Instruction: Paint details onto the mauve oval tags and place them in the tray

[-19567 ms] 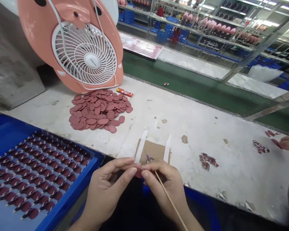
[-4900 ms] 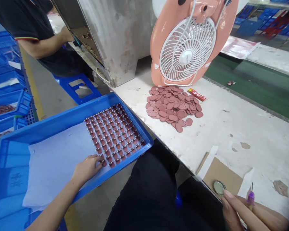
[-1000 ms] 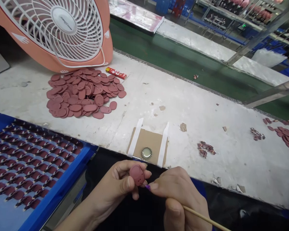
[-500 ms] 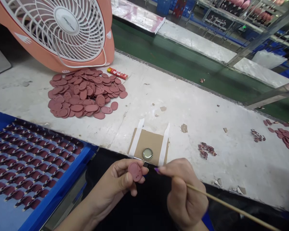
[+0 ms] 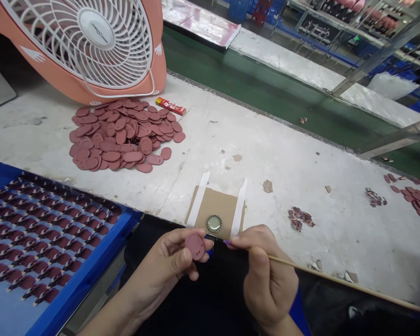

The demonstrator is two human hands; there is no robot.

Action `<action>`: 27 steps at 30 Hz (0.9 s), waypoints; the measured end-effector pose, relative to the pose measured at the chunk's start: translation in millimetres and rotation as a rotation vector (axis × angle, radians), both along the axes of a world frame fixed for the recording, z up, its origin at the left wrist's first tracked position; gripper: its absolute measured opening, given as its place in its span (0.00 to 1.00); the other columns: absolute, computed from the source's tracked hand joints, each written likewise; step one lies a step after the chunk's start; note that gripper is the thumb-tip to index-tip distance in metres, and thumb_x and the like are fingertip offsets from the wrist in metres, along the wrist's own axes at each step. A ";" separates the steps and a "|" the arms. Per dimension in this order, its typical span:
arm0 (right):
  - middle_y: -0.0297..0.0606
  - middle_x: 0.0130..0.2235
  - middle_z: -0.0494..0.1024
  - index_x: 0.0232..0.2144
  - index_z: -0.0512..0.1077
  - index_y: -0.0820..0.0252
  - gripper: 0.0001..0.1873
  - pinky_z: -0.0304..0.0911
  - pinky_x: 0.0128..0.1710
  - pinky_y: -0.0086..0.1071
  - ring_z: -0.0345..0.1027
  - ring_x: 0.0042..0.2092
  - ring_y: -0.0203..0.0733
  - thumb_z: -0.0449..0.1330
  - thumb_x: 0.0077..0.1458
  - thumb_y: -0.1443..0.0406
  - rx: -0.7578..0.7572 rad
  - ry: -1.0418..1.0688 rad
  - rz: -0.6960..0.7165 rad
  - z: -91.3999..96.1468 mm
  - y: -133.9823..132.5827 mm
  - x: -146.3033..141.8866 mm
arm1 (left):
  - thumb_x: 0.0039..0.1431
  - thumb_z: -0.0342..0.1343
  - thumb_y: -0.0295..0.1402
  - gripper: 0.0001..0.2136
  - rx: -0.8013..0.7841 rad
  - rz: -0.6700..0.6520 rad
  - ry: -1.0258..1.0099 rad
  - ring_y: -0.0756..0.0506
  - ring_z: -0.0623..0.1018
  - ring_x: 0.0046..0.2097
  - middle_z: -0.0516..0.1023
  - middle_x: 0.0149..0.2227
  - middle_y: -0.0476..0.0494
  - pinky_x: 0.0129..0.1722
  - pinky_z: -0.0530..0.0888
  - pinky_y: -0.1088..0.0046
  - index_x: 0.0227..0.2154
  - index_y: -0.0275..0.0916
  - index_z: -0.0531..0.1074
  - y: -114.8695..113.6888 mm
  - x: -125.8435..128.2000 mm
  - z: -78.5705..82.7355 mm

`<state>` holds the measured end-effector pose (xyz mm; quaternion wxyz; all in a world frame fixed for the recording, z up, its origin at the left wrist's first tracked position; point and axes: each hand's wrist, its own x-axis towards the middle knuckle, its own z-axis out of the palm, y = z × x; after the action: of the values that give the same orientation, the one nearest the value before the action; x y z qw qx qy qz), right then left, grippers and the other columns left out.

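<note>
My left hand (image 5: pixel 171 261) pinches a dark pink oval piece (image 5: pixel 195 246) between thumb and fingers, just below the table's front edge. My right hand (image 5: pixel 266 275) is closed around a thin wooden stick (image 5: pixel 336 282) whose purple tip (image 5: pixel 227 242) points left, close to the oval piece. Right above both hands a metal bottle cap (image 5: pixel 214 223) sits on a square of brown cardboard (image 5: pixel 215 207) taped to the white table (image 5: pixel 301 163).
A heap of dark pink ovals (image 5: pixel 122 140) lies in front of a pink desk fan (image 5: pixel 87 46), with a small red packet (image 5: pixel 170 106) beside it. A blue tray (image 5: pixel 77 289) at lower left holds rows of pieces. Small clusters (image 5: pixel 300 216) lie right. A green conveyor (image 5: pixel 266 93) runs behind.
My right hand has lifted from under the oval toward the cardboard, and the stick now lies flatter, pointing left. My left hand has raised the oval slightly.
</note>
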<state>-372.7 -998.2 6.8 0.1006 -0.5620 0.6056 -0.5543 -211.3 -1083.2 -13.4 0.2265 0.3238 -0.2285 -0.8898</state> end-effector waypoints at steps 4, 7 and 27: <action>0.39 0.36 0.77 0.43 0.72 0.65 0.13 0.65 0.35 0.35 0.70 0.36 0.38 0.47 0.70 0.69 -0.071 -0.073 0.110 14.7 2.9 8.8 | 0.42 0.74 0.40 0.15 0.001 0.011 -0.002 0.50 0.78 0.30 0.86 0.34 0.43 0.25 0.74 0.83 0.35 0.44 0.84 0.4 -3.6 4.2; 0.39 0.36 0.77 0.43 0.71 0.66 0.13 0.65 0.35 0.34 0.70 0.35 0.36 0.47 0.70 0.69 -0.051 -0.011 0.159 19.2 0.1 12.4 | 0.42 0.74 0.40 0.14 0.002 0.004 0.010 0.52 0.76 0.28 0.86 0.33 0.44 0.25 0.74 0.83 0.34 0.44 0.84 0.5 -5.6 7.3; 0.38 0.35 0.77 0.42 0.72 0.63 0.13 0.66 0.35 0.35 0.71 0.35 0.38 0.47 0.69 0.68 -0.027 -0.029 0.127 12.5 -2.7 9.4 | 0.42 0.73 0.41 0.14 0.008 0.004 -0.009 0.50 0.77 0.31 0.86 0.34 0.43 0.26 0.72 0.81 0.35 0.45 0.84 0.5 -2.3 5.9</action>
<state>-363.3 -1000.9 19.3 0.1368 -0.5925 0.5596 -0.5631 -213.5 -1082.7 -7.5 0.2261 0.3291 -0.2254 -0.8887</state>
